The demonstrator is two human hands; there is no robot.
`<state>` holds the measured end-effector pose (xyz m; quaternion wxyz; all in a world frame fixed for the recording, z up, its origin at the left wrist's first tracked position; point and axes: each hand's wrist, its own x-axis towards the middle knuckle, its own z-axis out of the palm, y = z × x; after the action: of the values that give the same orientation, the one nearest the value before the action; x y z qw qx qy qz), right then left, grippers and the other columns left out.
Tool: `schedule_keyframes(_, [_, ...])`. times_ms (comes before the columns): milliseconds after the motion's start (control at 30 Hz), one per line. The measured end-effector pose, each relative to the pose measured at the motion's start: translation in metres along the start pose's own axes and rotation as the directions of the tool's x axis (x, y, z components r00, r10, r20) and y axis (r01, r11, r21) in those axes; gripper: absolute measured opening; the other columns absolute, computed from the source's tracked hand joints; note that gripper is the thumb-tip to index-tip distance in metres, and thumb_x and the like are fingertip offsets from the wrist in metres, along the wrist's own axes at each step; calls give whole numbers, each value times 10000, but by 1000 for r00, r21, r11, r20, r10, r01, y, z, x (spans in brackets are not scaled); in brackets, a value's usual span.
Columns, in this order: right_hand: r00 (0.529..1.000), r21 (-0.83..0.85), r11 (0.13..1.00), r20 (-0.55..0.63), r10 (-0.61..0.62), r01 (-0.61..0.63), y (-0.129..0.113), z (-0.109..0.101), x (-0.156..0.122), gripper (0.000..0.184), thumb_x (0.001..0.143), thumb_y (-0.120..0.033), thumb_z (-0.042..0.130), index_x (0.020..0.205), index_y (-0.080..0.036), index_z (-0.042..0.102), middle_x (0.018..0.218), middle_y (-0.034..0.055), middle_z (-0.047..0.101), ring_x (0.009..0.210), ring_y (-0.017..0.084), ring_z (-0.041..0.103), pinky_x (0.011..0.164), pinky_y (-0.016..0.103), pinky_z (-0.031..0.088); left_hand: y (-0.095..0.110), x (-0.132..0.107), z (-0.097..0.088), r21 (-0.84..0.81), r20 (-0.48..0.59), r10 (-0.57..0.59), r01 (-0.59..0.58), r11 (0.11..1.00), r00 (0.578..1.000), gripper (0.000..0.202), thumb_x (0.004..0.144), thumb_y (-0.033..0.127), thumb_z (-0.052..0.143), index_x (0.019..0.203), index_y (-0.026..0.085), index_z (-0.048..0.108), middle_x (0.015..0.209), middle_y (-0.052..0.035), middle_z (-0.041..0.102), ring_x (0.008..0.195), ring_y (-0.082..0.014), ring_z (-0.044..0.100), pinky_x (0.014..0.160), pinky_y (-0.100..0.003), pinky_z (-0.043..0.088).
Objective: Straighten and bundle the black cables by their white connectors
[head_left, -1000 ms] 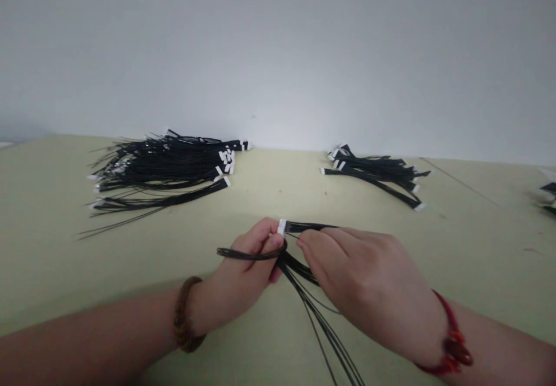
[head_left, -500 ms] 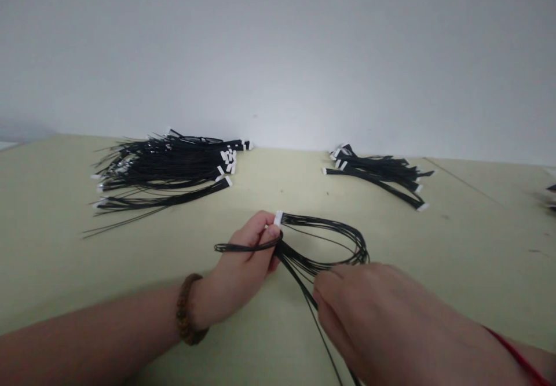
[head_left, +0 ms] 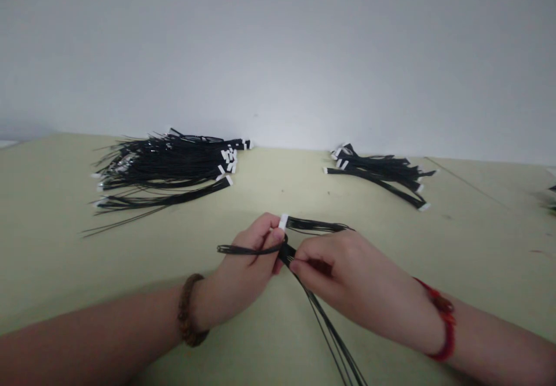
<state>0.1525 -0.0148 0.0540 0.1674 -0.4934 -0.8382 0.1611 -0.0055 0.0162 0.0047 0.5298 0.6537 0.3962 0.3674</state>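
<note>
My left hand [head_left: 254,253] is closed on a black wire harness [head_left: 319,224], its thumb and fingers pinching near a white connector [head_left: 284,222]. A folded loop of black wire [head_left: 243,250] sticks out to the left across that hand. My right hand [head_left: 336,264] pinches the harness wires just right of the left thumb, with finger and thumb close together. Loose black wires [head_left: 332,328] trail from between the hands down to the bottom edge. Behind the right hand, part of the harness's upper wires is hidden.
On the pale table [head_left: 174,270], a large pile of black wire harnesses [head_left: 174,160] with white connectors lies at the back left. A smaller pile [head_left: 377,169] lies at the back right. A white wall [head_left: 278,56] rises behind the table.
My right hand has moved up and left along the wires, close to my left hand. It now covers the right end of the wire loop. The left hand has barely moved.
</note>
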Motion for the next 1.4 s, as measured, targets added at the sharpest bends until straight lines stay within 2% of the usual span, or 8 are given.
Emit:
schedule_keyframes(333, [999, -144, 989, -1, 37, -36, -1, 1, -3, 148, 817, -203, 476, 724, -165, 585, 650, -18, 558, 539, 84, 433, 535, 237, 281, -2, 1, 1, -14, -25, -37, 36, 999, 999, 313, 847, 458, 382, 731, 173, 442, 502, 88, 413, 437, 15, 364, 424, -86, 270])
schedule_keyframes(533, [1000, -36, 999, -12, -10, 9, 1, 6, -4, 168, 813, -177, 482, 705, -181, 610, 685, -30, 592, 603, 83, 487, 603, 229, 334, -1, 1, 2, -12, -38, -57, 57, 998, 998, 321, 835, 476, 392, 731, 177, 446, 500, 84, 415, 432, 9, 362, 405, -79, 267])
schedule_keyframes(867, [986, 108, 980, 30, 166, -168, 1, 3, 3, 117, 721, -147, 499, 628, -161, 568, 546, -38, 522, 475, 53, 394, 467, 203, 248, 1, 0, 3, -21, 5, -92, 92, 996, 996, 311, 830, 468, 401, 735, 178, 459, 486, 84, 412, 419, 6, 349, 383, -72, 249])
schedule_keyframes(1000, [921, 423, 829, 294, 256, -365, 8, -5, 6, 94, 773, -195, 462, 736, -147, 533, 555, -28, 511, 434, 53, 417, 420, 180, 275, 3, 1, 3, -7, -36, -135, 135, 991, 990, 291, 832, 448, 402, 723, 183, 451, 472, 89, 394, 411, 4, 334, 372, -68, 246])
schedule_keyframes(1100, [882, 746, 503, 465, 75, -436, 23, -24, 10, 124, 791, -182, 470, 832, -133, 577, 619, -19, 529, 429, 28, 424, 419, 152, 315, 5, 2, 5, -13, -77, -174, 173, 985, 982, 274, 835, 424, 398, 702, 187, 433, 465, 90, 387, 396, 2, 333, 358, -68, 244])
schedule_keyframes(1200, [948, 918, 253, 319, -19, -304, 40, -45, 11, 138, 778, -162, 544, 865, -134, 648, 791, 32, 599, 612, 52, 543, 568, 160, 431, 7, 3, 6, -46, -97, -191, 188, 981, 977, 263, 835, 419, 394, 702, 193, 414, 478, 92, 386, 387, 2, 341, 351, -69, 259])
schedule_keyframes(1300, [994, 908, 407, 62, 93, -95, 48, -59, 12, 119, 806, -210, 580, 847, -159, 679, 792, 23, 606, 680, 58, 543, 634, 159, 444, 8, 3, 7, -41, -100, -203, 199, 979, 974, 281, 832, 438, 391, 695, 193, 408, 482, 91, 381, 389, 1, 340, 348, -68, 256])
schedule_keyframes(1400, [922, 887, 425, -303, 243, 180, 38, -67, 11, 241, 882, -271, 458, 796, -197, 671, 862, -24, 609, 764, 48, 542, 686, 181, 421, 7, 2, 5, -21, -83, -187, 186, 982, 979, 300, 830, 455, 389, 693, 189, 410, 477, 89, 379, 392, 1, 340, 353, -68, 251])
